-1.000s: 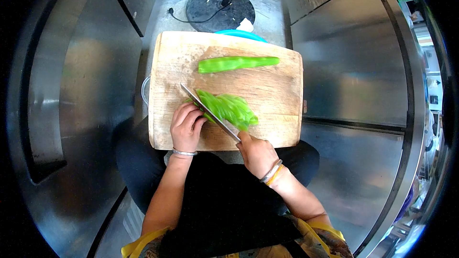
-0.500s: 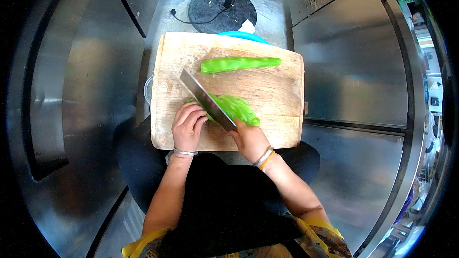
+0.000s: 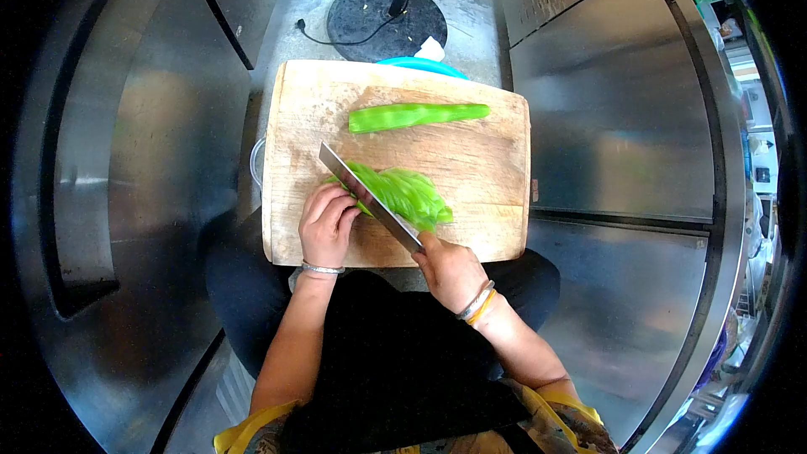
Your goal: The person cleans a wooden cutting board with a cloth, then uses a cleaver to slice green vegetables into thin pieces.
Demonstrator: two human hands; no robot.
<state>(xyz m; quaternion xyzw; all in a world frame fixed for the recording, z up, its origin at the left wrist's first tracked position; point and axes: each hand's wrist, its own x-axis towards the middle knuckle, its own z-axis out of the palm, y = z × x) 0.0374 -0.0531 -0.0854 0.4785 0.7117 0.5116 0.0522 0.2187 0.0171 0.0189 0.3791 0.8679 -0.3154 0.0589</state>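
Observation:
A wooden cutting board (image 3: 496, 176) lies across my lap. My right hand (image 3: 454, 271) grips the handle of a cleaver (image 3: 370, 200), whose blade slants up and left over the board. Beside the blade, my left hand (image 3: 325, 225) curls its fingers on a piece of green celtuce, mostly hidden beneath them and the cleaver. Thin celtuce slices (image 3: 408, 193) lie fanned in an overlapping pile right of the blade. Farther up the board rests a whole peeled celtuce stem (image 3: 419, 118), apart from both hands.
Steel cabinets stand on the left (image 3: 168, 160) and right (image 3: 614, 109). Beyond the board, a blue rim (image 3: 424, 65) peeks out. A round black base (image 3: 387, 21) with a pole and cord stands on the floor. A clear container edge (image 3: 256, 161) shows at the board's left.
The cleaver has shifted slightly down toward me with my right hand, uncovering more of the slices. My left hand stays at nearly the same spot on the celtuce.

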